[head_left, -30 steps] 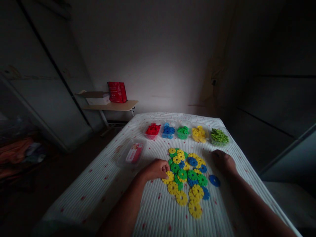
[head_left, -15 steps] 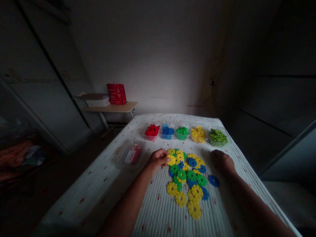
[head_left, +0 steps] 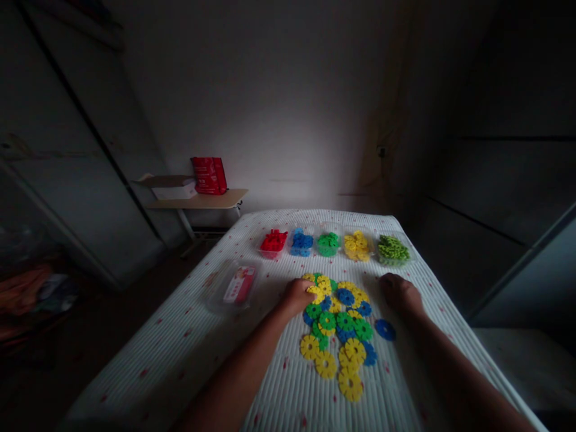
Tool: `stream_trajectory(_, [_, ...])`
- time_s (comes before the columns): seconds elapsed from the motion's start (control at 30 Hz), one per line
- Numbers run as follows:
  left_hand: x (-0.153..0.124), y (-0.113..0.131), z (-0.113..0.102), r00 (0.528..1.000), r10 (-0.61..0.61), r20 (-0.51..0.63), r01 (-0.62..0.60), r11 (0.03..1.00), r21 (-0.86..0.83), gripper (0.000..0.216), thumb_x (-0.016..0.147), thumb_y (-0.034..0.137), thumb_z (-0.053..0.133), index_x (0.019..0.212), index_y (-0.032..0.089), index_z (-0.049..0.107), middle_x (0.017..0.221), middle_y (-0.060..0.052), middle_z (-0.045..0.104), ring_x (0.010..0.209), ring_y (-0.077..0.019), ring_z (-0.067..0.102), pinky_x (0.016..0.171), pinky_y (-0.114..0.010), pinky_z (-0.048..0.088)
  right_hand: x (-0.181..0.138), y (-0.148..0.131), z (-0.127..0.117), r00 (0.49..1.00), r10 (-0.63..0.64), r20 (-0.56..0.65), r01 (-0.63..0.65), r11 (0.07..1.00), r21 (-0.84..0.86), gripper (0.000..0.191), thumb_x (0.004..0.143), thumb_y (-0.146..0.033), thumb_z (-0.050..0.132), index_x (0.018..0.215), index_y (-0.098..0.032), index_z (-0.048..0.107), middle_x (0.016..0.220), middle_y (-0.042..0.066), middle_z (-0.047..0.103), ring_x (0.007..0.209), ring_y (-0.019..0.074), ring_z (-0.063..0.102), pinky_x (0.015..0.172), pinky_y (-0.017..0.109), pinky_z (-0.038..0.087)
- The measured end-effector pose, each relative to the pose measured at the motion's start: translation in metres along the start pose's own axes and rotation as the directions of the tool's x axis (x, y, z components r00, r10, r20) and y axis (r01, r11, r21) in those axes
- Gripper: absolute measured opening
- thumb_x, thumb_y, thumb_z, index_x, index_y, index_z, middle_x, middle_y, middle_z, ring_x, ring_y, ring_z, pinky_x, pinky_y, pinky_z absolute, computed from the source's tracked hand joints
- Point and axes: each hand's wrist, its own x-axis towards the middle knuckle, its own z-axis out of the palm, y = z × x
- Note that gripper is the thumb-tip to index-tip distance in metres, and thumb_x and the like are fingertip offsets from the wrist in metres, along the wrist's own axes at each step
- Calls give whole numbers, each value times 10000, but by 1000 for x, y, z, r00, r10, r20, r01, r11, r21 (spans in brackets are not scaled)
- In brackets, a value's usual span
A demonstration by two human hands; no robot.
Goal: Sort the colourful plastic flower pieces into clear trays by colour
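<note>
Where the thumb and fingertips of the left hand (head_left: 297, 296) close, a yellow disc (head_left: 317, 294) is pinched by its left edge, at the upper left of a pile (head_left: 327, 321) of flower-shaped discs. The rest of that pile spreads right of those fingers and nearer, over a white cloth (head_left: 288, 390). Beyond the pile's right side, the right hand (head_left: 402, 295) rests with fingers curled; whether they hold anything cannot be told. A blue disc (head_left: 386, 329) lies nearer than these fingers, apart from them. Past both hands' fingers stand five clear tubs (head_left: 394, 262).
</note>
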Motion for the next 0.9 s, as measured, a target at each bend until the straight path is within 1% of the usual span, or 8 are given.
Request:
stream_trajectory(0.1, [2,2,-2,1000,1,15,-2,999,39,318,574,113,628,878,174,702,807,-6,699,854,-200,615,707,-247,466,1,2,2,1000,-16,-1,16,1000,8,250,835,-301,453,922,-219,672,933,54,690,748,159,595,574,223,331])
stream_trajectory(0.23, [0,5,-2,1000,2,16,-3,998,59,245,559,122,628,794,169,680,702,19,652,754,-166,595,636,-220,437,2,4,5,1000,-28,3,28,999,-27,263,849,-304,424,912,-209,660,938,57,681,750,155,593,573,221,331])
stream_trajectory(0.43, [0,7,1,1000,2,5,-2,1000,31,205,488,85,639,662,158,559,559,78,488,566,-84,464,519,-177,330,2,2,3,1000,-21,2,21,1000,-23,263,854,-308,422,916,-210,658,969,61,685,774,162,601,583,224,337])
stream_trajectory(0.57, [-5,16,-7,997,29,70,-27,999,-26,209,485,85,630,622,162,492,517,92,428,503,-63,406,471,-172,290,1,0,1,1000,-18,5,18,1000,5,256,849,-301,433,919,-218,664,963,52,688,773,157,605,586,222,340])
stream_trajectory(0.7, [-4,45,-19,985,57,165,-38,992,-121,183,543,152,628,672,168,498,497,92,451,427,-53,396,426,-173,286,0,-4,-1,1000,9,7,-9,1000,14,255,850,-295,430,908,-218,666,919,51,691,753,159,602,578,226,335])
stream_trajectory(0.77, [6,68,-19,981,68,182,-23,971,-238,212,550,191,666,691,163,511,494,87,474,394,-46,395,404,-169,275,-1,-6,-2,1000,19,14,-19,1000,10,256,852,-287,426,906,-216,666,926,56,688,749,162,603,576,229,335])
stream_trajectory(0.83, [25,93,-13,994,78,80,-44,931,-362,268,532,222,719,675,156,502,470,90,451,361,-36,375,380,-164,246,-1,-7,-3,1000,20,22,-20,1000,9,259,857,-285,423,914,-218,666,939,56,687,754,161,605,574,229,334])
stream_trajectory(0.9, [49,116,-1,996,92,8,-81,911,-403,281,584,269,712,725,156,496,504,89,451,369,-26,372,389,-161,265,-2,-9,-4,999,25,28,-26,1000,12,257,860,-283,425,921,-221,666,949,54,687,768,160,606,578,226,333])
